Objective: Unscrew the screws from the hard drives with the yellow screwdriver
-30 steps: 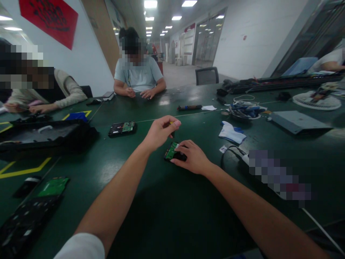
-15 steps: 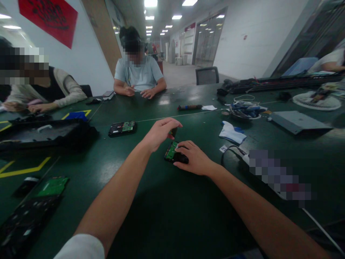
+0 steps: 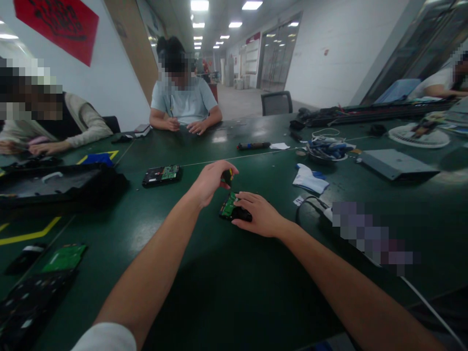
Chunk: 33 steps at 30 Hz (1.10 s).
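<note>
A hard drive lies on the dark green table with its green circuit board facing up. My right hand is closed over the drive's right side, thumb along the near edge and fingers across the top. Above the far end of the board, my left hand pinches a short black-and-yellow screwdriver by its handle, held roughly upright. Its tip is too small to make out, so contact with the board cannot be told. Another hard drive sits to the left, beyond my left forearm.
More drives with a green board lie at the near left, below a black tray. To the right are a white-and-blue glove, a power strip, a grey metal case and a bowl of cables. Co-workers sit across the table.
The view has shifted slightly. In my left hand the screwdriver handle has turned, showing more of its yellow marking. My right hand stays on the hard drive.
</note>
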### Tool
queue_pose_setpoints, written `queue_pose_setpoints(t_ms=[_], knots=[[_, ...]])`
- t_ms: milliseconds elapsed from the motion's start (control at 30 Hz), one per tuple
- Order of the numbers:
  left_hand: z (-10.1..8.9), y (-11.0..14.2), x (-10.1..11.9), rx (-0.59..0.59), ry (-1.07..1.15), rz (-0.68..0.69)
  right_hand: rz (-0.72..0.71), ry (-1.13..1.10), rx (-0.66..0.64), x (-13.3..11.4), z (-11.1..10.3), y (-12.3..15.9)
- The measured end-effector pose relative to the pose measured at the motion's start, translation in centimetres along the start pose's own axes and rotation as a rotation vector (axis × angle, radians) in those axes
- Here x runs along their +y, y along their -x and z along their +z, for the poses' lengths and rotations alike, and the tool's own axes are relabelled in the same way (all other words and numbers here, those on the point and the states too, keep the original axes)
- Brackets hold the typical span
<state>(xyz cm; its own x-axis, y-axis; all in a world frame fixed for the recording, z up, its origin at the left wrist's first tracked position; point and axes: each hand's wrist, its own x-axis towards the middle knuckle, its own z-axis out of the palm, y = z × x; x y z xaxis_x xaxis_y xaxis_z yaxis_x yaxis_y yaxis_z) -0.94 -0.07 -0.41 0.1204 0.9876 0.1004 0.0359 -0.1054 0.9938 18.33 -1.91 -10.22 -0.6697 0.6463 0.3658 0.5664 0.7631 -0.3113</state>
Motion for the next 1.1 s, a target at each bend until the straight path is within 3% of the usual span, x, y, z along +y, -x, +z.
queue_pose_setpoints(t_ms=[200, 400, 533, 633, 867, 1100], knots=[[0.19, 0.06, -0.04, -0.055, 0.19, -0.125, -0.002, 0.014, 0.006, 0.04, 0.13, -0.04], [-0.01, -0.05, -0.25, -0.029, 0.041, 0.003, 0.005, 0.005, 0.006, 0.08, 0.22, 0.02], [-0.08, -0.01, -0.18, -0.078, 0.128, -0.067, 0.023, 0.003, 0.017, 0.04, 0.2, 0.13], [0.08, 0.01, -0.14, -0.04, 0.181, -0.116, 0.034, 0.013, 0.012, 0.0, 0.17, 0.17], [0.0, -0.08, -0.21, 0.011, 0.041, -0.01, 0.025, 0.01, 0.001, -0.04, 0.15, 0.12], [0.25, 0.13, -0.18, -0.115, 0.176, -0.112, 0.008, -0.004, 0.007, -0.01, 0.15, 0.06]])
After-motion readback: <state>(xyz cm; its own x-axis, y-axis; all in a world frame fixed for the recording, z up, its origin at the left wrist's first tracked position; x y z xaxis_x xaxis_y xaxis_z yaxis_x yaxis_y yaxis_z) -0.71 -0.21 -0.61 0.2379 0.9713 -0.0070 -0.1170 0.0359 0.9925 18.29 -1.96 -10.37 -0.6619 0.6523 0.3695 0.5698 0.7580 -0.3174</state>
